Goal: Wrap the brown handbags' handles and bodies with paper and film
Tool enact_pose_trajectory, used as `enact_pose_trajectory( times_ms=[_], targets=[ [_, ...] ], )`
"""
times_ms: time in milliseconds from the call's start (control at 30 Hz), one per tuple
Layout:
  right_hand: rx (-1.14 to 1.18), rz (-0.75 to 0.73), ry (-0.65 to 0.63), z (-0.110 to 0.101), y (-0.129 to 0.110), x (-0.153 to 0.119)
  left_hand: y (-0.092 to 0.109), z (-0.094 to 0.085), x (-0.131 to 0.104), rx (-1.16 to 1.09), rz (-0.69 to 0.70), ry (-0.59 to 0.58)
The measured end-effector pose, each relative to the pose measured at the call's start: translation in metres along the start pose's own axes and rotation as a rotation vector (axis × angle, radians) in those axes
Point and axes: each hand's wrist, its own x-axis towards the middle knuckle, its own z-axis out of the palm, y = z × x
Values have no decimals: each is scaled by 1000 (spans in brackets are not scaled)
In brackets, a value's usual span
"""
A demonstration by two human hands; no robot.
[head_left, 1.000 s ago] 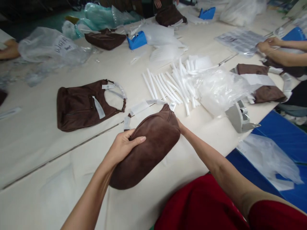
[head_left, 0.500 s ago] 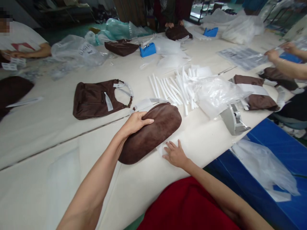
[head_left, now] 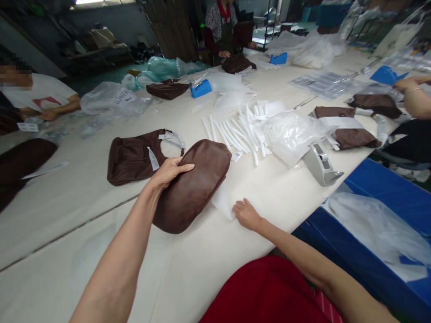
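Note:
A brown handbag is tilted up off the table, gripped at its upper left edge by my left hand, thumb across the front. Partly behind the bag lies a thin white translucent sheet. My right hand has its fingers drawn together at the sheet's right edge, pinching it. Beyond my left hand, another brown handbag lies flat, with a white tag and a wrapped handle. White foam tubes are piled past the held bag, and a small white label shows by its right end.
A grey tape dispenser stands near the table's right edge, beside a clear plastic bag. A wrapped brown bag lies farther right. Below that edge is a blue bin holding plastic. Other people work around the table.
My left hand has raised the handbag and tipped its front up toward me. My right hand's fingers, spread flat before, have closed on the sheet's edge. The view has tilted upward.

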Motion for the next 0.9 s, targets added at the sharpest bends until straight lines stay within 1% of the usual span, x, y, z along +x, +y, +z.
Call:
enact_pose_trajectory(
  times_ms=[67, 133, 200, 233, 267, 333, 400, 433, 467, 500, 533, 567, 600, 633, 667, 700, 733, 767, 800, 833, 867, 900],
  targets=[
    [310, 161, -10, -6, -13, 2, 2, 1, 0, -5, -12, 0],
    [765, 336, -36, -4, -26, -4, 4, 3, -1, -15, -20, 0],
    [1234, 556, -53, 5, -33, -18, 5, 5, -1, -19, -18, -2],
    [1376, 660, -48, 12, -35, -26, 5, 5, -1, -19, -15, -1],
    [1459, 760, -29, 18, -35, -34, 4, 5, -1, -19, -13, -2],
    [1509, 903, 39, 27, -30, -49, 1, 4, 1, -18, -9, -9],
    [1441, 951, 76, 26, -21, -62, -1, 1, 3, -15, -4, -15],
    [1347, 954, 76, 21, -15, -69, -2, 0, 3, -13, 0, -15],
    [1198, 950, 79, 14, -9, -75, -3, -1, 3, -10, 3, -12],
    [991, 928, 112, 5, -4, -81, -3, -1, 3, -9, 4, -8],
    [744, 880, 178, -4, 0, -86, -2, 0, 3, -9, 4, -2],
    [489, 797, 266, -13, 0, -90, -2, 1, 2, -10, 2, 5],
    [254, 684, 358, -20, -2, -91, -1, 2, 1, -10, -3, 11],
    [65, 549, 422, -24, -7, -90, 0, 4, 1, -8, -11, 16],
    [-71, 399, 434, -26, -14, -87, 0, 5, 1, -4, -17, 19],
    [-162, 239, 388, -27, -23, -82, 1, 6, 1, 1, -24, 18],
    [-222, 87, 300, -26, -32, -76, 1, 6, 1, 7, -29, 14],
    [-268, -43, 203, -26, -38, -69, 2, 6, 1, 15, -34, 7],
    [-306, -134, 115, -27, -42, -64, 2, 6, 1, 23, -36, 3],
    [-338, -172, 48, -30, -42, -61, 2, 5, 1, 32, -35, 4],
    [-367, -152, 11, -35, -38, -61, 1, 6, 0, 43, -30, 8],
    [-393, -78, -3, -41, -30, -64, 1, 8, 0, 58, -20, 12]
  ],
)
